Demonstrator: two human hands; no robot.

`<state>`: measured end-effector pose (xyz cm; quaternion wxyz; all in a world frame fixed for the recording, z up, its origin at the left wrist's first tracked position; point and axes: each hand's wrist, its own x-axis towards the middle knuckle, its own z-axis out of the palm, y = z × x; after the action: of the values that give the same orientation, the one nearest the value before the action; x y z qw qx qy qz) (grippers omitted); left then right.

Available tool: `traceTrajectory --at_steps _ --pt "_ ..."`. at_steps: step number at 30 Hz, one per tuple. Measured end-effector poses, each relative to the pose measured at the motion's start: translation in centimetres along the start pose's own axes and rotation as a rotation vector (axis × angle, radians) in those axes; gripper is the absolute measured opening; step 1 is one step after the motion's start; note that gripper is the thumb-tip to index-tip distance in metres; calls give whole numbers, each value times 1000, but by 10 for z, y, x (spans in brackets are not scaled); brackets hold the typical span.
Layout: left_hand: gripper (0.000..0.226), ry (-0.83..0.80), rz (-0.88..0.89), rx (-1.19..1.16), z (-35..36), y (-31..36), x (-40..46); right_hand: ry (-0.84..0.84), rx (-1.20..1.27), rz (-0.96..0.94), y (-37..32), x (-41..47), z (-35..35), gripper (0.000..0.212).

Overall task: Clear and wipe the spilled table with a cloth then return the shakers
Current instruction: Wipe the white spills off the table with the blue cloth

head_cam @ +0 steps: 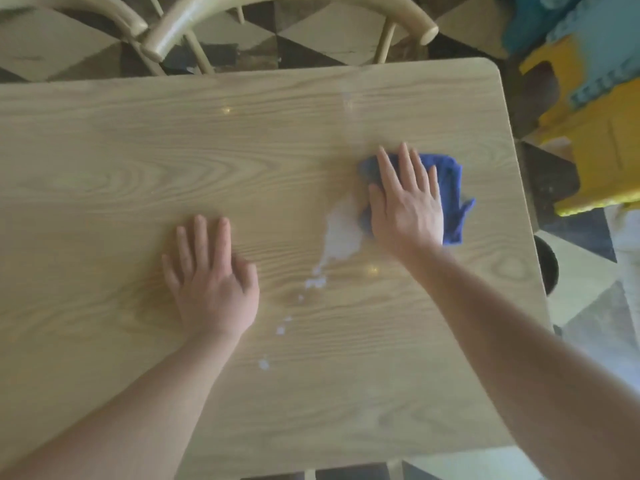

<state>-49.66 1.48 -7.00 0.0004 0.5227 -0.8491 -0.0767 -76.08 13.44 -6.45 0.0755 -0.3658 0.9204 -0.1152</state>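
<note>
A blue cloth [450,192] lies on the light wooden table [104,150], right of centre. My right hand [407,206] presses flat on the cloth, fingers spread and pointing away from me. A white spill [341,233] spreads just left of the cloth, with smaller white drops [315,282] trailing toward me. My left hand [213,282] rests flat on the bare table, left of the spill, holding nothing. No shakers are in view.
Two pale wooden chair backs [287,15] stand at the table's far edge. Yellow and blue plastic objects [595,109] sit on the floor to the right. The table's right edge [519,188] runs close to the cloth. The floor has a dark and light diamond pattern.
</note>
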Motion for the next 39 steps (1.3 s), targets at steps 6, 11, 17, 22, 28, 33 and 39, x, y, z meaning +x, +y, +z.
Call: traceTrajectory --at_steps 6,11,17,22,28,33,39 --pt "64 -45 39 -84 -6 -12 -13 -58 17 126 -29 -235 6 60" --pt "61 -121 -72 -69 -20 -70 -82 -140 -18 102 -42 -317 12 58" --pt "65 -157 -80 42 -10 -90 -126 -161 -53 21 -34 -274 11 54" --pt "68 -139 -66 53 -8 -91 -124 -146 -55 -23 -33 -173 5 55" --pt "71 -107 -84 66 -7 -88 -120 -12 -15 -44 -47 27 9 54" --pt "72 -68 -76 67 -4 -89 -120 14 0 -18 -64 150 4 57" --pt "71 -124 -74 49 -6 -90 -119 4 -1 -25 -66 116 12 58"
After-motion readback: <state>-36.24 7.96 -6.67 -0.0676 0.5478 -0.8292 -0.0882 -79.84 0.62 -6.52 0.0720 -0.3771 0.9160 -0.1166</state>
